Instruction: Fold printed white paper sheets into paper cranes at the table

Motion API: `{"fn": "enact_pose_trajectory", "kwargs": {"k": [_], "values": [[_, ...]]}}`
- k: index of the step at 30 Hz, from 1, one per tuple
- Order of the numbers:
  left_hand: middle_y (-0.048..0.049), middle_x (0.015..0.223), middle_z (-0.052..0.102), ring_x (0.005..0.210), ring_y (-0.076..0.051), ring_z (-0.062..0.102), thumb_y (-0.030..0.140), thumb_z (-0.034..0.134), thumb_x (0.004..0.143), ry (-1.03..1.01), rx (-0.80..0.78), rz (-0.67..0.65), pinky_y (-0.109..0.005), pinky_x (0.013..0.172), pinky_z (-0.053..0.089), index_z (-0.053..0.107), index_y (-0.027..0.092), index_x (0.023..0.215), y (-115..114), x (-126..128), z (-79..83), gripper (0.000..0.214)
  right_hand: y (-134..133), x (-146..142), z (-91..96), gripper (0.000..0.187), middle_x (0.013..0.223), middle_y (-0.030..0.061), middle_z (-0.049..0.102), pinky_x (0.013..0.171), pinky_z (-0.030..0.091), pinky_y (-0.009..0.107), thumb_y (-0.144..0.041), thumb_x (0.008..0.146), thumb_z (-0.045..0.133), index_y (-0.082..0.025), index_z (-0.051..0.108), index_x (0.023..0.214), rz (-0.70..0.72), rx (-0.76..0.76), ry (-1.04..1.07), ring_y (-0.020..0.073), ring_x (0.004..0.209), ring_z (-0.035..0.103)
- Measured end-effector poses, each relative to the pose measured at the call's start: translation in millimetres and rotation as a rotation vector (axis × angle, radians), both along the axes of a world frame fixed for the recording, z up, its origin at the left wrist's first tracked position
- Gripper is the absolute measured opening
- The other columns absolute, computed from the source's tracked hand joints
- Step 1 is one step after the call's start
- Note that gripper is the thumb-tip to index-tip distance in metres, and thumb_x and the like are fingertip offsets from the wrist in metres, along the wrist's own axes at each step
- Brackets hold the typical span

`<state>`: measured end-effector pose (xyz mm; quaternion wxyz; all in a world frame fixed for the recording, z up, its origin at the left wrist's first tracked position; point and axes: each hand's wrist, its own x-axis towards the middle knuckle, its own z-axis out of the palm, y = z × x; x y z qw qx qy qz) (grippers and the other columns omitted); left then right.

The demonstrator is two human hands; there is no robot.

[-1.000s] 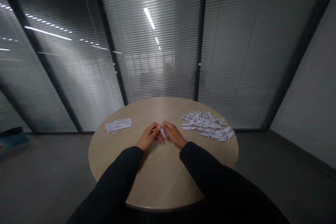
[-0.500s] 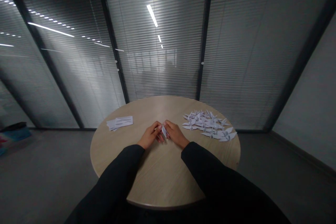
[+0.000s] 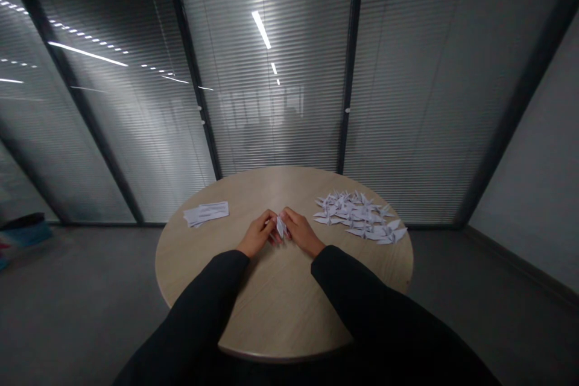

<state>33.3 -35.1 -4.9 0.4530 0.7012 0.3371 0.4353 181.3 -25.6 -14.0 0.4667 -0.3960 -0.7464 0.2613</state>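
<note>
A person's left hand [image 3: 256, 234] and right hand [image 3: 301, 232] close on a small folded white paper [image 3: 281, 227] at the centre of the frame, above a round wood-grain tabletop [image 3: 280, 310]. Fingers of both hands curl inward, nearly meeting, and pinch the paper from either side, its narrow shape standing tilted between them. The exact fold is too small to make out.

Black sleeves [image 3: 199, 307] run up from the lower edge of the frame to both wrists. To the right of the hands, a loose pile of white paper cranes [image 3: 357, 217] lies on the tabletop, spread toward its far rim and well within reach of the right hand. To the left, a small stack of printed sheets [image 3: 205, 213] lies apart from the left hand.

Behind the tabletop, a glass wall with blinds [image 3: 271, 120] fills the upper frame, reflecting ceiling lights. Grey floor [image 3: 81, 289] surrounds the tabletop, with a blue object [image 3: 22, 234] at far left.
</note>
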Motion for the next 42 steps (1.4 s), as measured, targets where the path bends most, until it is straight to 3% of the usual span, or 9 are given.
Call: {"fn": "enact_pose_trajectory", "kwargs": {"k": [9, 17, 22, 26, 29, 42], "values": [[0.0007, 0.06, 0.058, 0.051, -0.013, 0.058, 0.044, 0.05, 0.079, 0.052, 0.11, 0.118, -0.023, 0.045, 0.048, 0.047, 0.018, 0.077, 2.1, -1.2, 0.0, 0.026, 0.7, -1.5, 0.0, 0.019, 0.061, -0.0053, 0.051, 0.052, 0.037, 0.02, -0.038, 0.088, 0.039, -0.021, 0.046, 0.083, -0.021, -0.003, 0.065, 0.0098, 0.053, 0.049], [0.0013, 0.06, 0.054, 0.051, -0.012, 0.054, 0.042, 0.05, 0.079, 0.1, 0.19, 0.24, -0.021, 0.042, 0.046, 0.048, 0.019, 0.076, 4.1, -2.4, -1.5, 0.024, 4.0, -2.9, -2.2, 0.024, 0.079, 0.001, 0.058, 0.055, 0.048, 0.022, -0.04, 0.084, 0.047, -0.018, 0.055, 0.087, 0.035, -0.031, 0.168, 0.0127, 0.072, 0.055], [-0.0014, 0.071, 0.053, 0.064, -0.014, 0.055, 0.042, 0.049, 0.08, 0.158, 0.252, 0.284, -0.021, 0.044, 0.048, 0.049, 0.018, 0.076, 7.3, -3.9, -4.2, 0.024, 7.0, -1.2, -2.6, 0.025, 0.093, 0.0061, 0.064, 0.062, 0.05, 0.024, -0.036, 0.084, 0.051, -0.017, 0.064, 0.093, 0.004, 0.018, 0.134, 0.0153, 0.082, 0.059], [-0.0007, 0.072, 0.052, 0.062, -0.013, 0.054, 0.043, 0.046, 0.081, 0.163, 0.254, 0.279, -0.024, 0.049, 0.05, 0.048, 0.018, 0.076, 8.8, -4.1, -5.6, 0.025, 10.4, 1.2, -3.4, 0.019, 0.088, 0.0068, 0.066, 0.078, 0.047, 0.029, -0.031, 0.082, 0.057, -0.018, 0.069, 0.088, -0.04, 0.198, 0.082, 0.0158, 0.084, 0.06], [0.0006, 0.069, 0.052, 0.059, -0.012, 0.053, 0.044, 0.047, 0.079, 0.138, 0.226, 0.262, -0.026, 0.052, 0.052, 0.047, 0.018, 0.075, 9.5, -3.9, -6.7, 0.026, 12.4, 2.2, -4.8, 0.017, 0.087, 0.0073, 0.067, 0.078, 0.047, 0.028, -0.029, 0.081, 0.058, -0.018, 0.071, 0.087, -0.038, 0.26, 0.087, 0.016, 0.082, 0.062], [0.0002, 0.072, 0.053, 0.057, -0.011, 0.055, 0.042, 0.051, 0.078, 0.172, 0.248, 0.292, -0.025, 0.05, 0.05, 0.048, 0.017, 0.075, 11.7, -5.2, -7.6, 0.025, 9.6, 1.5, -1.1, 0.014, 0.078, 0.0054, 0.066, 0.069, 0.047, 0.027, -0.03, 0.077, 0.062, -0.018, 0.07, 0.075, -0.14, 0.241, 0.101, 0.0158, 0.073, 0.061]]}}
